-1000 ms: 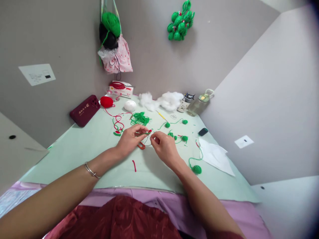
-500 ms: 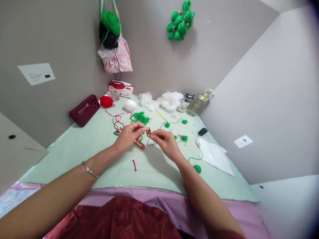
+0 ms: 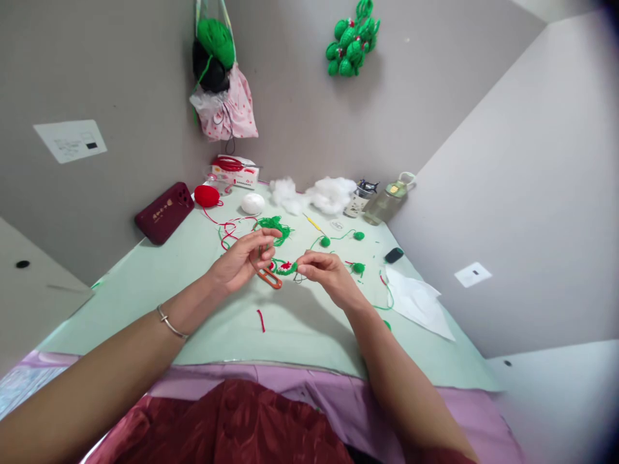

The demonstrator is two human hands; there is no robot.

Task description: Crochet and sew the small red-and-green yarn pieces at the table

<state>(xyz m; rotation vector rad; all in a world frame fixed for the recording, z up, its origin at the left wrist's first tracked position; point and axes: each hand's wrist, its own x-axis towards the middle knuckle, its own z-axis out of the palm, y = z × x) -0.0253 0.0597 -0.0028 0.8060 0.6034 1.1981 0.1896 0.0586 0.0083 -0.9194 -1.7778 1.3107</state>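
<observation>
Between my two hands hangs a small green and red crochet piece [image 3: 284,266], just above the pale green table [image 3: 193,303]. My right hand [image 3: 322,272] pinches its right end with thumb and forefinger closed. My left hand [image 3: 244,258] has its fingers loosely curled beside the piece's left end; whether it grips the piece I cannot make out. Orange-handled scissors [image 3: 269,278] lie under my left hand. A green yarn tangle [image 3: 273,225] lies just beyond my left fingers.
Red yarn ball [image 3: 207,196], white ball [image 3: 252,203], stuffing [image 3: 329,193], a jar [image 3: 358,198] and bottle [image 3: 387,201] line the back. A dark red case [image 3: 164,212] lies left. Small green balls [image 3: 358,267], white paper [image 3: 418,301] and a red thread scrap [image 3: 261,319] lie nearby.
Both hands rose off the table and drew slightly apart. The crochet piece, bunched between the fingertips before, now stretches out between the hands. My left fingers loosened.
</observation>
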